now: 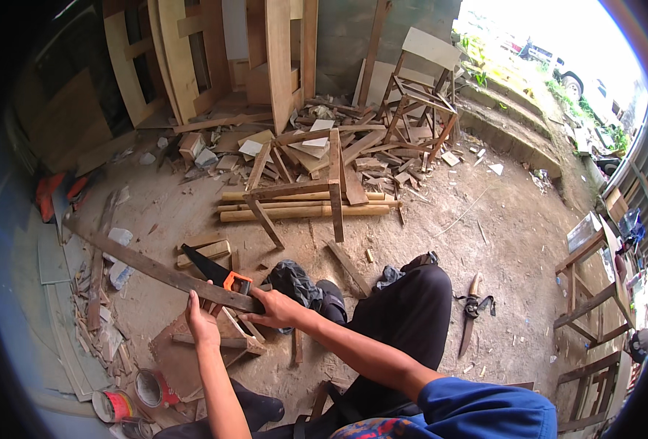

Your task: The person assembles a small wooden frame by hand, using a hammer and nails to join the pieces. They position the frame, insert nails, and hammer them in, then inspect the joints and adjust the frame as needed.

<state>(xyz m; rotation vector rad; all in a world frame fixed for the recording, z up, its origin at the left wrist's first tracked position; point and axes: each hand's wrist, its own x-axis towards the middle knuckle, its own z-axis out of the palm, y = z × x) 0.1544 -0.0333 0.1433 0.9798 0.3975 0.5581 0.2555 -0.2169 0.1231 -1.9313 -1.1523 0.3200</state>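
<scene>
A long, dark wooden board slants from the far left down to my hands. My left hand grips it from the near side, thumb up along its edge. Around the board's near end, my right hand is closed, its fingers partly hidden. Just beyond the board lies a handsaw with a black blade and orange handle, the board covering part of it. Below my hands stands a small wooden stool or frame, partly hidden by my left hand.
A wooden frame with legs stands ahead, by bamboo poles and a heap of scrap wood. A sheathed knife lies right of my knee. Paint cans sit lower left; wooden chairs stand at right.
</scene>
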